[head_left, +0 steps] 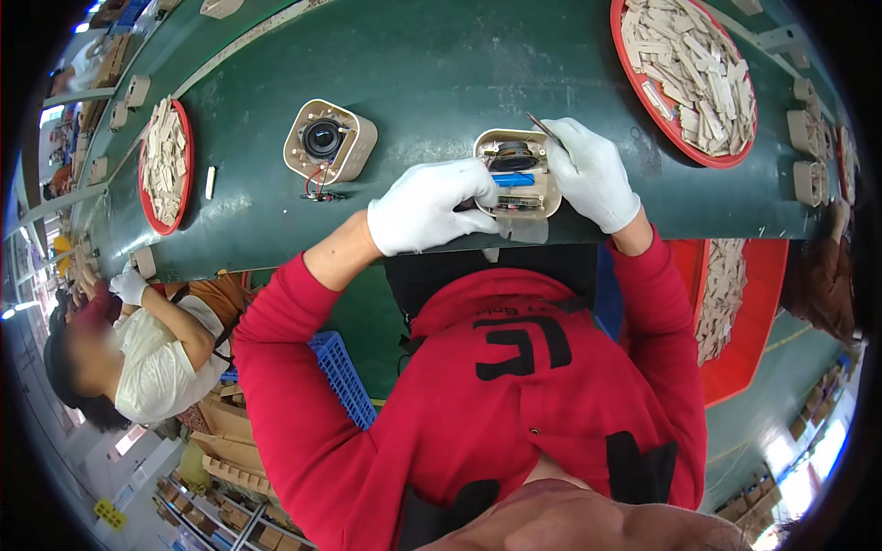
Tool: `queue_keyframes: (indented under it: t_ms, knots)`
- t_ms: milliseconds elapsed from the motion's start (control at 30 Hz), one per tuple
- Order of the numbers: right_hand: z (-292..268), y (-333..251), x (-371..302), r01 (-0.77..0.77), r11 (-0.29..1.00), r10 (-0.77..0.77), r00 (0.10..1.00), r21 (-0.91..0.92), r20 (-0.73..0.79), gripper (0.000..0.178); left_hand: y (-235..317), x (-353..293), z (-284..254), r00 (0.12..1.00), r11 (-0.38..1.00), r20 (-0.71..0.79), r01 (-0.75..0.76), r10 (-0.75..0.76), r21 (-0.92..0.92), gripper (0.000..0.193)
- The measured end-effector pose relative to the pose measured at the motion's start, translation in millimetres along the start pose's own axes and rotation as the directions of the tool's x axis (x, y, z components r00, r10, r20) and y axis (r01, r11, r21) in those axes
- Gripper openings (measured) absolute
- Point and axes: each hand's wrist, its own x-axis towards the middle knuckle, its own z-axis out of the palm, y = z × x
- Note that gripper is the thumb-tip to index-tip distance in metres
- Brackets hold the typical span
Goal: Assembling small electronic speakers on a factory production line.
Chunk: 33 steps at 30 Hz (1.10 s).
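A beige plastic housing lies open-side up near the table's front edge. Inside are a dark speaker, a blue cylindrical battery and a small circuit board. My left hand, in a white glove, grips the housing's left side with thumb and fingers. Over its right side, my gloved right hand closes around a thin dark metal tool, like tweezers, tip pointing up and left. Further left stands a second beige housing holding a round speaker, with red wires leading to a small circuit board.
Red trays heaped with beige strips stand at right and left. One loose strip lies by the left tray. A red bin sits below the table at right. A co-worker is at the left; beige housings line the far right.
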Motion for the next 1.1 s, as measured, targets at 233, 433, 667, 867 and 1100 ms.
queue_keyframes:
  t_ms: [233,433,667,867,1100]
  knots:
    - [-22,-18,-1,-0.035,0.976,0.072,0.984,0.215,-0.165,0.023,-21,17,9,0.940,0.898,0.038,-0.336,0.340,0.285,0.028]
    - [-26,-45,2,-0.125,0.574,0.072,0.992,0.810,0.102,0.028,-16,20,30,0.926,0.856,-0.120,-0.275,0.359,0.437,0.036]
    - [-4,-35,3,-0.197,0.539,0.172,0.978,0.819,0.122,0.035,-19,30,33,0.913,0.873,-0.161,-0.289,0.374,0.394,0.035]
    - [11,-44,3,0.003,0.708,0.053,0.997,0.706,-0.057,0.051,-15,28,36,0.915,0.862,-0.159,-0.274,0.370,0.427,0.029]
    - [-27,-46,-7,-0.149,0.572,0.199,0.979,0.807,0.039,0.041,-10,25,38,0.905,0.862,-0.189,-0.274,0.381,0.427,0.030]
